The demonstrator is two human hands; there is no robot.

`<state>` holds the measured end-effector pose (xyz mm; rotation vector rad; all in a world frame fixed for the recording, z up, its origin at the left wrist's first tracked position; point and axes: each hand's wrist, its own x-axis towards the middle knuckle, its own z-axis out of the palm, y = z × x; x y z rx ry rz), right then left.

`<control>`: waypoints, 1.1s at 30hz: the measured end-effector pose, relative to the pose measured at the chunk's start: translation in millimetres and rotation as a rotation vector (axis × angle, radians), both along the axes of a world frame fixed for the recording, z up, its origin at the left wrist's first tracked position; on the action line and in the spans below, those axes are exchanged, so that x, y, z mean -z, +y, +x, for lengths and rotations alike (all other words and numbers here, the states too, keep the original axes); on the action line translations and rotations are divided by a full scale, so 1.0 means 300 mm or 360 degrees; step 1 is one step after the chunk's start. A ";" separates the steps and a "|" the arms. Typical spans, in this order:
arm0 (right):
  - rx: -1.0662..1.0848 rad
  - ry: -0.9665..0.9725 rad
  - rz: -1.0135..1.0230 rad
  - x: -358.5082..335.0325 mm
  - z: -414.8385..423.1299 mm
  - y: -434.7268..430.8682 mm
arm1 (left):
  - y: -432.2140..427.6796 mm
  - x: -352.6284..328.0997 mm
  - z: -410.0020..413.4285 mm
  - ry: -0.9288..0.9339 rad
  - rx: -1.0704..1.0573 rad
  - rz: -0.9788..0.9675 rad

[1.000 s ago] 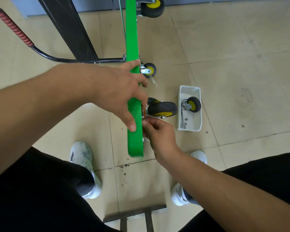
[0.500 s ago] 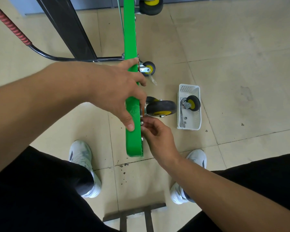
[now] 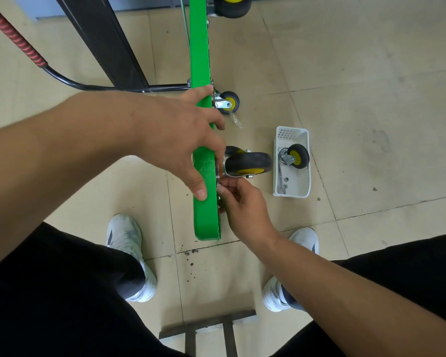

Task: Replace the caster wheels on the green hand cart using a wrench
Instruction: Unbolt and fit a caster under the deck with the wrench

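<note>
Head view: the green hand cart [image 3: 199,47] stands tipped on its edge on the tiled floor [image 3: 371,86]. Its deck runs as a narrow green strip from 12 o'clock down to the middle of the frame. Its black handle with a red grip [image 3: 16,39] reaches out toward 10 o'clock.

The left hand [image 3: 175,140] lies over the deck's upper edge. Its fingers are curled round the edge and grip it, and one finger is stretched flat down the green face.

A large black-and-yellow caster wheel [image 3: 247,163] sticks out from the deck toward 3 o'clock, just beside that hand. At 6 o'clock of this wheel, the right hand [image 3: 242,204] has its fingers bunched at the wheel's mounting plate. They pinch a small metal part [image 3: 219,186], too small to tell what it is.

A smaller caster [image 3: 228,101] sits on the deck at 12 o'clock of the large one. Another wheel [image 3: 232,6] shows at the frame's top edge.

At 3 o'clock of the large caster, apart from it, a white basket [image 3: 291,132] lies on the floor. It holds a spare caster [image 3: 298,155], a wrench [image 3: 280,176] and loose nuts [image 3: 285,179].

Two pale shoes [image 3: 125,235] stand at 6 o'clock of the deck, one to each side.
</note>
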<state>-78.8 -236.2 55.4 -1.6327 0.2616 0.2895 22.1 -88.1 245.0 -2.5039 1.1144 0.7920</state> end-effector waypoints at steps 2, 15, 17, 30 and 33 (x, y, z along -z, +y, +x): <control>-0.0018 -0.0003 -0.0086 0.000 0.003 0.001 | 0.001 0.000 0.000 0.0003 -0.0004 0.0006; 0.0034 0.0190 0.0144 -0.023 0.021 0.001 | -0.001 -0.006 -0.005 0.0030 -0.0026 -0.0011; 0.0049 0.0292 0.0242 -0.025 0.036 0.000 | 0.000 -0.007 -0.003 0.0034 -0.0026 -0.0004; 0.0017 -0.0003 0.0115 -0.030 0.005 0.007 | 0.008 0.002 0.003 0.0001 0.0040 0.0001; 0.0025 -0.0136 0.0010 -0.027 -0.015 0.015 | 0.010 0.006 0.003 -0.0018 0.0062 0.0008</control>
